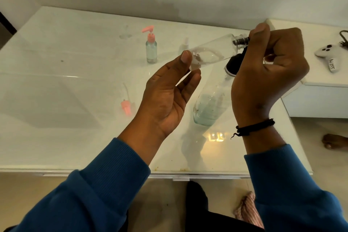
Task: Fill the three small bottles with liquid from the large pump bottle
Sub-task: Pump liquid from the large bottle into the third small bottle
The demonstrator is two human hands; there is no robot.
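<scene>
Left hand (169, 92) pinches the base of a small clear bottle (211, 51), tilted sideways above the surface (75, 84). Right hand (267, 69) grips a black cap (241, 40) at its neck. Large bottle (211, 103) stands just below; another small bottle with pink pump (151, 47) stands behind, a loose pink pump (126, 106) lying left.

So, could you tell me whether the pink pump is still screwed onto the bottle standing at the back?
Yes, the pink pump sits on the upright small bottle.
</scene>
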